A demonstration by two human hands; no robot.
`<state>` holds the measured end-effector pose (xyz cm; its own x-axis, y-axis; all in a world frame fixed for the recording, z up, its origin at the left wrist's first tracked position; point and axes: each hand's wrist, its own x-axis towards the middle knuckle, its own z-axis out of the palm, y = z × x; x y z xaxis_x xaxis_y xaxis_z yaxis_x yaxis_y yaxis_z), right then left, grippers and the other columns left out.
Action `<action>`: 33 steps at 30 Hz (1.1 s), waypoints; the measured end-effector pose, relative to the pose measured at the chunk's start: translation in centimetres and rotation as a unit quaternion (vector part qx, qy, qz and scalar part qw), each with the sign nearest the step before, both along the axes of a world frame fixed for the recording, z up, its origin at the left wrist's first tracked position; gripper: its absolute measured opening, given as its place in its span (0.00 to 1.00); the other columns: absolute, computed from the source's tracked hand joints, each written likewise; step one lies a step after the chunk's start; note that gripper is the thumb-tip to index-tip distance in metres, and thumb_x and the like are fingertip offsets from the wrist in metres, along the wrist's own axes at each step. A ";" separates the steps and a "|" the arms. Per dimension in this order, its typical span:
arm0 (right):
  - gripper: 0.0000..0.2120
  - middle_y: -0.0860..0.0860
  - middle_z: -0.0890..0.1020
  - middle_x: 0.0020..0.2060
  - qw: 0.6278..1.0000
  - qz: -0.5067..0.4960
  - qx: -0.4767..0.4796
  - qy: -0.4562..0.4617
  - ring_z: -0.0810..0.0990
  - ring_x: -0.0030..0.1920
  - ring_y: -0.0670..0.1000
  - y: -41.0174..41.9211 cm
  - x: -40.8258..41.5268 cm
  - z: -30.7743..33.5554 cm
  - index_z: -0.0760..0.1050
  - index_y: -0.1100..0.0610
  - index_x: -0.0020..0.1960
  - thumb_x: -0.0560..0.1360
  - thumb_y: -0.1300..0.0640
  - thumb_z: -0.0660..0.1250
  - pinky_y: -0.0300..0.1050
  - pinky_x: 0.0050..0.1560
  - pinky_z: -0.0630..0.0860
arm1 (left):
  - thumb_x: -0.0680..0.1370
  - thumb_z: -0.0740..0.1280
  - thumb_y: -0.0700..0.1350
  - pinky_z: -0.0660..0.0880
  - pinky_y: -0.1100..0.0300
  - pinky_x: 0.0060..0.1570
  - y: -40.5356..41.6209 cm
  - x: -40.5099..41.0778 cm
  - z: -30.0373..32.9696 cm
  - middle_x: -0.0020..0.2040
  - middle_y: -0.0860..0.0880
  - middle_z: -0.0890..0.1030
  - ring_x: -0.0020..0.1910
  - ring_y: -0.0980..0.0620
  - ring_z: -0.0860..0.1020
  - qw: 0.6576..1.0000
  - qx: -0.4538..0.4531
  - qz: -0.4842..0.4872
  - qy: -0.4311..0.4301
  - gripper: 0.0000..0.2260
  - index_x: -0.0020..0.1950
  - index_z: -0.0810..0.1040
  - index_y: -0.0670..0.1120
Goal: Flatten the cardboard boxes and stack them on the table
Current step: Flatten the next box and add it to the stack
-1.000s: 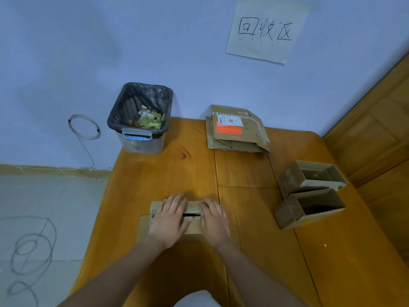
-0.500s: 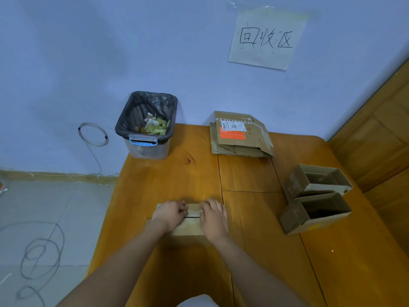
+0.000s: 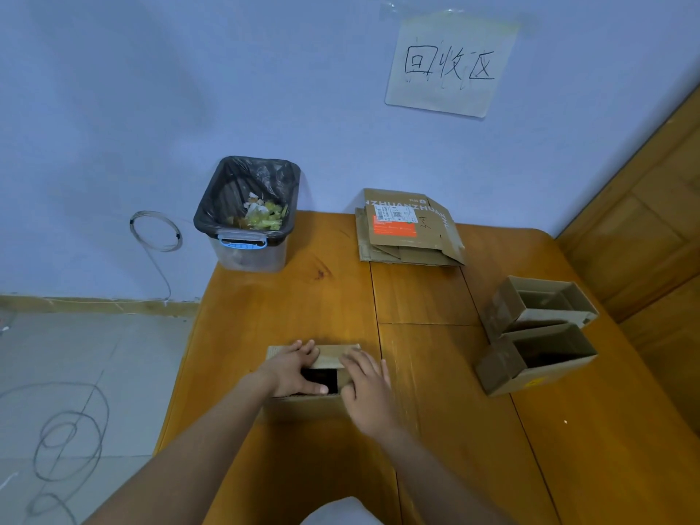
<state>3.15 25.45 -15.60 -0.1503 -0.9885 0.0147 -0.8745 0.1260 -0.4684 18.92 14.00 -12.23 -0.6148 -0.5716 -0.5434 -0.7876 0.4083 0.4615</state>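
A small brown cardboard box (image 3: 303,407) sits near the front edge of the wooden table (image 3: 416,297). A dark opening shows in its top between my hands. My left hand (image 3: 289,367) grips its left part, with fingers over the far flap and the thumb along the near edge of the opening. My right hand (image 3: 365,382) rests on the right part with its fingers fairly straight. A stack of flattened boxes (image 3: 407,231) with an orange label lies at the table's far edge. Two open boxes stand at the right, one behind (image 3: 503,308) and one in front (image 3: 500,369).
A clear bin (image 3: 248,255) lined with a black bag and holding scraps stands at the table's far left corner. A paper sign (image 3: 450,64) hangs on the wall. Wooden panelling (image 3: 644,221) borders the table's right side. A coiled cable (image 3: 155,231) hangs on the wall at left.
The box lay pressed flat under both flat hands. My left fingers then curled, and now the box stands taller with a dark opening between my hands.
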 end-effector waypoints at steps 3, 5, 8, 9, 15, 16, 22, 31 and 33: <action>0.27 0.47 0.66 0.72 0.999 0.044 -0.020 0.023 0.58 0.74 0.47 1.6 0.5 -0.2 0.67 0.53 0.72 0.73 0.56 0.55 0.49 0.74 0.41 | 0.70 0.69 0.68 0.43 0.51 0.76 0.7 0.5 -0.9 0.79 0.54 0.38 0.78 0.51 0.37 0.998 -0.038 -0.042 -0.027 0.51 0.80 0.42 0.49; 0.28 0.48 0.65 0.73 0.997 0.062 -0.021 0.043 0.58 0.74 0.48 2.5 0.7 -0.5 0.65 0.55 0.73 0.73 0.56 0.55 0.49 0.74 0.40 | 0.67 0.69 0.70 0.41 0.51 0.75 1.2 0.5 -1.5 0.79 0.54 0.36 0.77 0.51 0.36 0.993 -0.088 -0.062 -0.049 0.55 0.79 0.38 0.49; 0.28 0.50 0.63 0.74 0.995 0.069 -0.004 0.065 0.55 0.76 0.48 3.2 1.2 -0.9 0.62 0.56 0.75 0.75 0.56 0.54 0.51 0.74 0.38 | 0.65 0.67 0.73 0.38 0.50 0.75 2.2 0.6 -2.6 0.78 0.53 0.33 0.77 0.51 0.34 0.986 -0.142 -0.063 -0.057 0.58 0.78 0.35 0.50; 0.28 0.50 0.62 0.75 0.995 0.071 0.002 0.073 0.54 0.76 0.48 3.4 1.3 -0.9 0.61 0.56 0.76 0.76 0.56 0.54 0.54 0.74 0.37 | 0.65 0.67 0.73 0.37 0.50 0.74 2.5 0.7 -2.9 0.78 0.53 0.33 0.76 0.51 0.33 0.984 -0.153 -0.065 -0.059 0.58 0.78 0.34 0.50; 0.27 0.51 0.63 0.74 0.991 0.061 0.025 0.113 0.56 0.75 0.51 3.6 1.8 -1.1 0.62 0.57 0.75 0.76 0.54 0.55 0.63 0.71 0.49 | 0.65 0.67 0.73 0.36 0.49 0.74 3.1 0.9 -2.8 0.78 0.53 0.33 0.76 0.50 0.33 0.981 -0.174 -0.065 -0.062 0.58 0.78 0.32 0.50; 0.27 0.51 0.65 0.74 0.991 0.058 0.025 0.121 0.59 0.75 0.51 3.6 1.7 -1.0 0.64 0.57 0.74 0.76 0.53 0.56 0.64 0.70 0.53 | 0.65 0.67 0.73 0.36 0.49 0.74 3.1 0.8 -2.7 0.78 0.52 0.32 0.76 0.50 0.33 0.980 -0.178 -0.066 -0.062 0.58 0.77 0.31 0.51; 0.29 0.49 0.60 0.75 0.988 0.047 0.012 0.147 0.55 0.76 0.52 2.4 1.7 -0.4 0.62 0.56 0.75 0.76 0.50 0.57 0.58 0.75 0.50 | 0.65 0.64 0.75 0.29 0.39 0.68 3.3 0.3 -1.7 0.72 0.52 0.24 0.71 0.46 0.24 0.956 -0.259 -0.116 -0.078 0.58 0.71 0.22 0.53; 0.30 0.45 0.37 0.76 0.986 0.038 0.065 0.146 0.33 0.75 0.47 -2.7 1.1 0.8 0.41 0.51 0.78 0.81 0.45 0.48 0.53 0.72 0.33 | 0.63 0.61 0.78 0.24 0.46 0.67 2.8 0.3 -1.8 0.72 0.46 0.23 0.69 0.44 0.21 0.950 -0.276 -0.119 -0.087 0.61 0.71 0.23 0.46; 0.30 0.47 0.38 0.77 0.985 0.040 0.086 0.142 0.35 0.75 0.48 -3.5 1.0 0.8 0.41 0.52 0.78 0.81 0.45 0.48 0.54 0.73 0.34 | 0.62 0.60 0.79 0.25 0.45 0.68 2.9 0.3 -2.0 0.73 0.46 0.24 0.70 0.43 0.23 0.954 -0.259 -0.114 -0.101 0.62 0.71 0.23 0.44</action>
<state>4.13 21.93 -14.80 -0.0868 -0.9885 -0.1239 -0.9777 0.1084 -0.1801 19.25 16.89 -14.24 -0.6675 -0.6595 -0.3458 -0.7028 0.7114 -0.0002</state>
